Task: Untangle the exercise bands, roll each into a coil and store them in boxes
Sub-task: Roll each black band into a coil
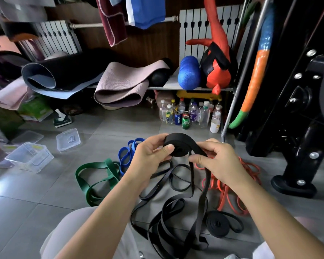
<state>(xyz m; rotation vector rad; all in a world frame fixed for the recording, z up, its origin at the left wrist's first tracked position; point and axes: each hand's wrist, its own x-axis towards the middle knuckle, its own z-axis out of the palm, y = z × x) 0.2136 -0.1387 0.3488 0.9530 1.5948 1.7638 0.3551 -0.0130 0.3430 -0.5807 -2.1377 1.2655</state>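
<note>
fingers (166,148) of my left hand (151,156) curl round a half-rolled black band (178,146), with the thumb pressed on the coil's near face. fingers of the right hand (215,159) pinch the strap just where it leaves the coil, on its right side. both hands hold it above the floor (36,212) in front of me, and the unrolled tail drops from the right hand down to the tiles. under it lies a loose black tangle (163,227), the biggest heap i see. left of that a green band (94,182) sprawls in long loops. on the right an orange band (230,195) lies bunched, possibly more than one; i can't separate the strands. a blue band (125,156) sits beyond the green, partly behind my left wrist. clear plastic boxes (30,156) stand at far left, well apart from the bands. a small finished black coil (217,224) rests on the floor near my right forearm.
</note>
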